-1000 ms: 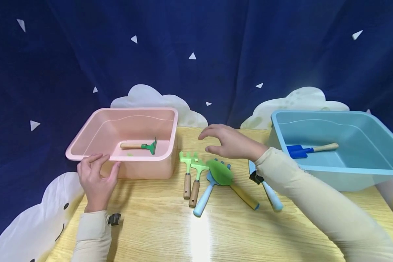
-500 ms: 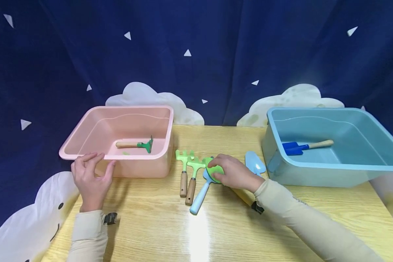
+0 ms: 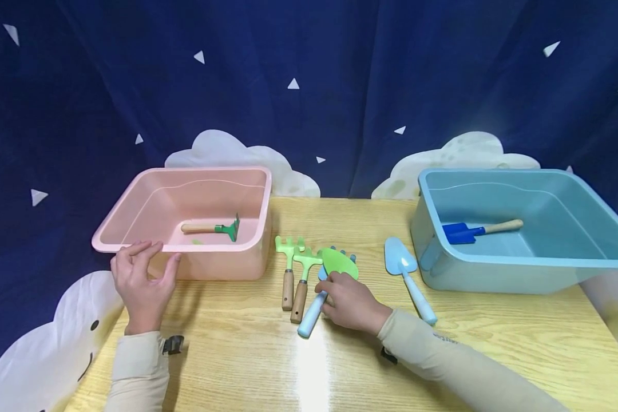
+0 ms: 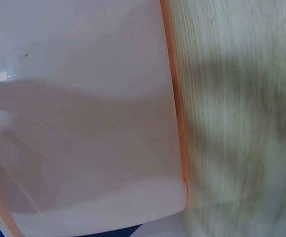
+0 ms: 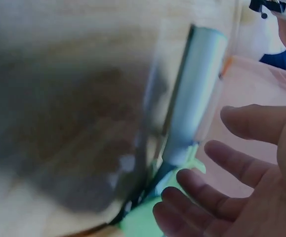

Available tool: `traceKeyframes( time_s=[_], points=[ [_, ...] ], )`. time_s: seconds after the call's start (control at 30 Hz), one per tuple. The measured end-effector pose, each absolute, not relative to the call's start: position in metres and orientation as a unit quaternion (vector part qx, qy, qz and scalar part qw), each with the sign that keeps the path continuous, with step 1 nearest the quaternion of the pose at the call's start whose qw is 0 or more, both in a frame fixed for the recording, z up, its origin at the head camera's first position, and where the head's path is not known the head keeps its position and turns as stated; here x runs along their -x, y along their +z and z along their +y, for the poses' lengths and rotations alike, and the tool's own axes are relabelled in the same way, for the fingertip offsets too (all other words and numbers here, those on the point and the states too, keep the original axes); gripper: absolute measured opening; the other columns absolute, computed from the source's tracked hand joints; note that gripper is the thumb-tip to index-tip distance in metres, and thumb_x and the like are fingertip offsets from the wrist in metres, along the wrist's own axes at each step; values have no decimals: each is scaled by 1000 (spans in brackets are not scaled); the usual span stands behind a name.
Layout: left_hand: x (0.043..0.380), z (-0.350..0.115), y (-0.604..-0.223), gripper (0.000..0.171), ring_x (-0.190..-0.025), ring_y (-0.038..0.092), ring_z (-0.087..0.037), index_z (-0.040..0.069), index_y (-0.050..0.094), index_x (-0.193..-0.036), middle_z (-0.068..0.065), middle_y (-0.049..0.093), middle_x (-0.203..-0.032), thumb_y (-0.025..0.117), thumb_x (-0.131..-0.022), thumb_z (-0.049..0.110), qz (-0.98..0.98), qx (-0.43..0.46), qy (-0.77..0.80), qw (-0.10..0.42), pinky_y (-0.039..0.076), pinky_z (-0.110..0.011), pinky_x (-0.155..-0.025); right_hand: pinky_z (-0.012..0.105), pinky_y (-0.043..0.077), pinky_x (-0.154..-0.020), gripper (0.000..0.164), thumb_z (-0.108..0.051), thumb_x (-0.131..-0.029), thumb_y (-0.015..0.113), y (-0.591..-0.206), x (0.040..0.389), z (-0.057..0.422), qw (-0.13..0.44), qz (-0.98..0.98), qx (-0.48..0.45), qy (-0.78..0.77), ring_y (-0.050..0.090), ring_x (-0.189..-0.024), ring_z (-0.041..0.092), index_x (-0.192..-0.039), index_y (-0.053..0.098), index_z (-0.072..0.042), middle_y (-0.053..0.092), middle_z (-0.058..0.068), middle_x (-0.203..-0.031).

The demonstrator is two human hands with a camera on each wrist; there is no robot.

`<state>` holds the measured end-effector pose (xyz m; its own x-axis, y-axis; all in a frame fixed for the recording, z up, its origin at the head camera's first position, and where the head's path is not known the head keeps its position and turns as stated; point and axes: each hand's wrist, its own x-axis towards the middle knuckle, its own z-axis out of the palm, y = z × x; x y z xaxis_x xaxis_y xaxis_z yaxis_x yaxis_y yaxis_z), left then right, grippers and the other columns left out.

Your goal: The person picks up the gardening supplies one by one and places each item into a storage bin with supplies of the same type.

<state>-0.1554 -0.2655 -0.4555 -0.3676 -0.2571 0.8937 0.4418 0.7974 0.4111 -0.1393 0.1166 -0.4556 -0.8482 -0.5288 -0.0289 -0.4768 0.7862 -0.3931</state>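
In the head view my right hand (image 3: 352,303) is over the crossed tools, fingers loosely bent and thumb apart. Beneath it lies a green trowel (image 3: 340,262), its yellow handle hidden by the hand. Under that blade is a blue hand fork with a pale blue handle (image 3: 311,316). The right wrist view shows my fingers spread beside this handle (image 5: 197,94), holding nothing. My left hand (image 3: 143,286) rests at the front rim of the pink bin (image 3: 216,263), thumb held away from the fingers. The left wrist view shows mostly bin wall (image 4: 93,133).
Two green hand forks (image 3: 288,274) (image 3: 304,280) with wooden handles lie to the left. A light blue trowel (image 3: 400,257) lies on the right by the blue bin (image 3: 520,280), which holds a blue shovel (image 3: 463,233). A small green rake (image 3: 221,228) lies in the pink bin.
My right hand has come down from above the tools and drawn nearer to me, uncovering the light blue trowel and the green blade. The left hand stays at the pink rim.
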Motion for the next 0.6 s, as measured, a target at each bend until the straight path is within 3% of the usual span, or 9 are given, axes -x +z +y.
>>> traceKeyframes(
  time_s=[0.23,0.6],
  points=[
    [154,-264,-455,54,-102,55,-47,-6,72,-93,-29,62,-99,77,-80,46,-760,57,-318,565,28,-31,-101,30,43,-58,26,-18,-85,71,-466,132,113,38,949,272,-154,52,-80,16,-110,73,-13,61,5,-97],
    [155,-264,-454,53,-102,56,-47,-6,72,-93,-29,62,-99,78,-80,45,-763,59,-318,559,29,-31,-102,32,40,-54,25,-26,-88,70,-467,134,112,70,955,245,-152,51,-77,17,-112,72,-19,62,5,-92]
  ],
)
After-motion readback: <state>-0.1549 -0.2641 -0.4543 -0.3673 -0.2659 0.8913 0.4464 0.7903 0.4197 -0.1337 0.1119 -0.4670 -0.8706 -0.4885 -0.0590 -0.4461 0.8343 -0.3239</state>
